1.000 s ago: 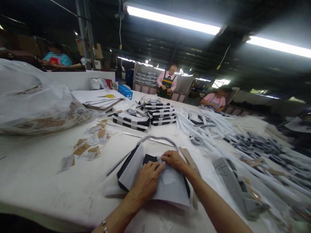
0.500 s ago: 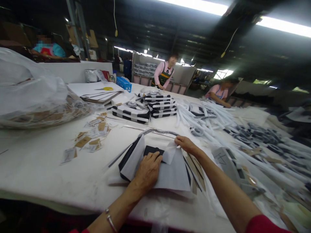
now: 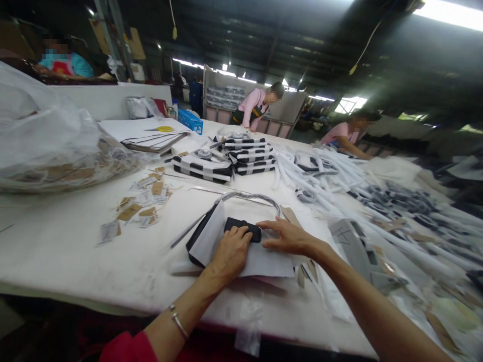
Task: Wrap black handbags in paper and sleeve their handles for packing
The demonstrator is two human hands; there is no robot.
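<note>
A black handbag [image 3: 196,240] lies on the table with a white sheet [image 3: 264,264] over its front. Its wrapped handle [image 3: 251,196] arches at the far side. On the sheet is a small black flap [image 3: 247,232]. My left hand [image 3: 233,251] rests flat with its fingertips on the flap's left part. At the flap's right end hovers my right hand [image 3: 285,235], its fingers apart and nothing gripped; whether the fingertips touch the flap I cannot tell.
Loose paper tags [image 3: 130,211] lie to the left, near a big clear plastic bag [image 3: 64,166]. Wrapped black-and-white bags [image 3: 251,158] are stacked behind. A grey device [image 3: 350,251] and white strips [image 3: 328,193] lie at right. Several co-workers are at the back.
My right hand has let go of the white sheet's upper right corner and come down leftward to the flap. More of the flap shows. My left hand stays on it.
</note>
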